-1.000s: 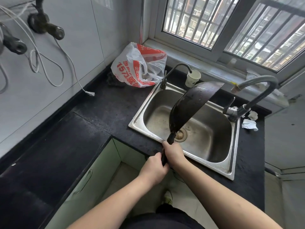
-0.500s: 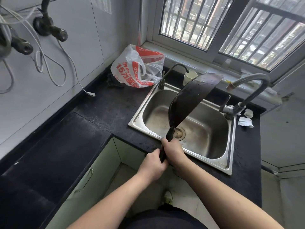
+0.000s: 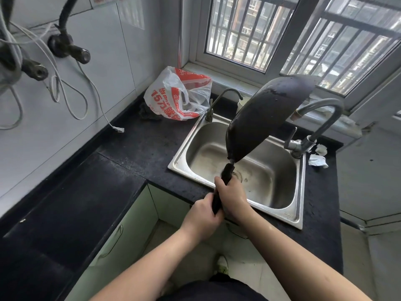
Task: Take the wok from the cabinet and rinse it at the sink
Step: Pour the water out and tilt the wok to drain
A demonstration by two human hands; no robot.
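Both hands clamped on wok handle [image 3: 223, 187]: right hand [image 3: 233, 200] higher up the grip, nearer the pan; left hand [image 3: 200, 216] lower, at the butt end, fingers wrapped round. Hands touching each other along the handle, over front edge of sink [image 3: 300, 211].

Wok [image 3: 263, 120] held up on edge above the basin, tilted steeply, dark outer side facing cam, rim pointing up & right toward window [image 3: 271, 33]. Not touching basin; top edge of pan near spout of big curved faucet [image 3: 321, 114] at right rear of sink. No water stream visible from spout. Smaller thin tap [image 3: 219, 101] at left rear corner, partly behind wok. Pale cup [image 3: 240, 104] on ledge just behind it, mostly hidden.

Sink stainless, drain partly covered by handle. Set in dark countertop [image 3: 138, 148]. White & red plastic bag [image 3: 180, 94] on counter in corner, left of sink, near the thin tap. Crumpled white paper [image 3: 318, 159] on counter right of big faucet base. Green cabinet door [image 3: 121, 231] below counter, left of arms. Loose cables [image 3: 71, 92] hanging on tiled wall at left, w/ dark pipe fittings [image 3: 67, 46] above.
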